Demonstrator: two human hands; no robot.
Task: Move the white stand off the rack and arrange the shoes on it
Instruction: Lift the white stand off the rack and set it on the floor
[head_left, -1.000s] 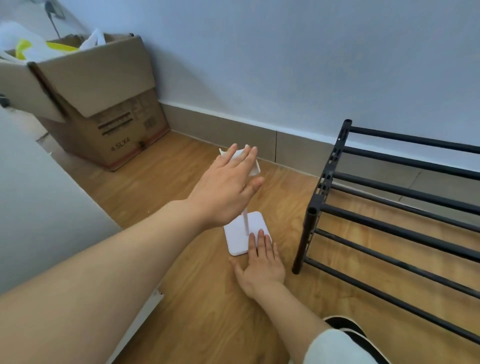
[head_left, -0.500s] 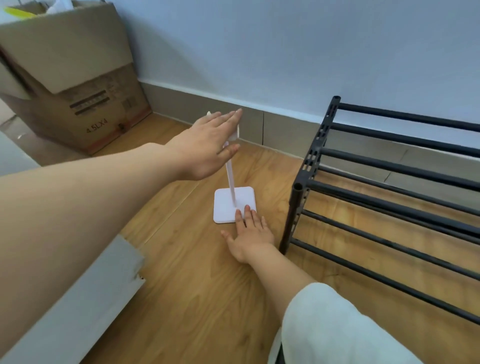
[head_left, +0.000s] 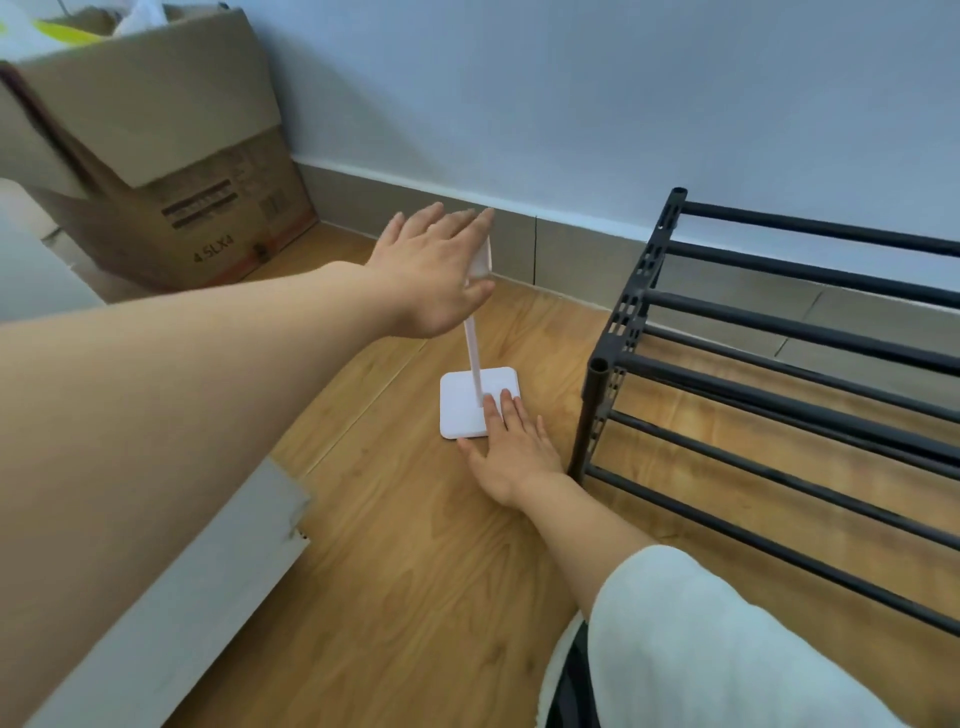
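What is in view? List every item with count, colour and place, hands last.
white stand: one, white, upright on the floor left of the rack
rack: one, black, against the wall at right, no shoes on its bars
cardboard box: one, brown, open, far left corner
wood floor: one, light brown
white panel: one, white, near left on the floor
left hand: open, at the stand's top
right hand: flat, fingertips on the stand's base
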